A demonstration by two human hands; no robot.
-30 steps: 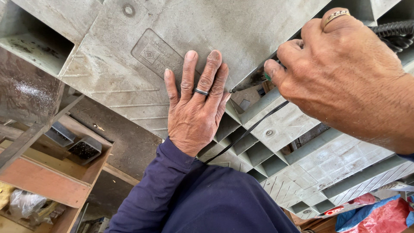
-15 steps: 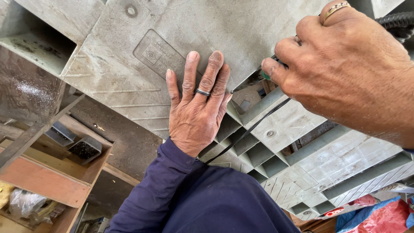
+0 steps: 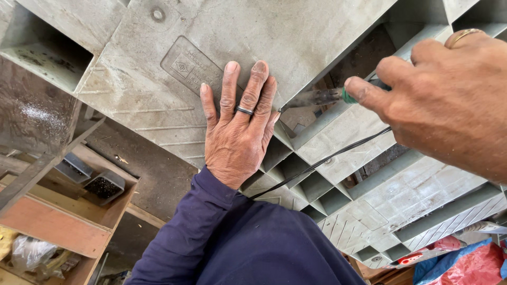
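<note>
My left hand point(image 3: 237, 126) lies flat with fingers together on a large grey plastic pallet point(image 3: 296, 31), a dark ring on one finger. My right hand point(image 3: 449, 100) grips a tool with a green collar and a dull metal tip point(image 3: 322, 96); the tip points left at the pallet edge just beside my left fingertips. A thin black cord point(image 3: 327, 158) runs from under my right hand down across the pallet ribs toward my dark blue sleeve point(image 3: 211, 237).
The pallet has open square cells and ribs point(image 3: 317, 184) at right. A wooden box frame point(image 3: 68, 221) with small dark trays sits lower left. Red and blue plastic sheeting point(image 3: 465, 258) lies at the bottom right.
My right hand has drawn back to the right, exposing the tool's green collar and metal tip. My left hand stays flat in the same spot.
</note>
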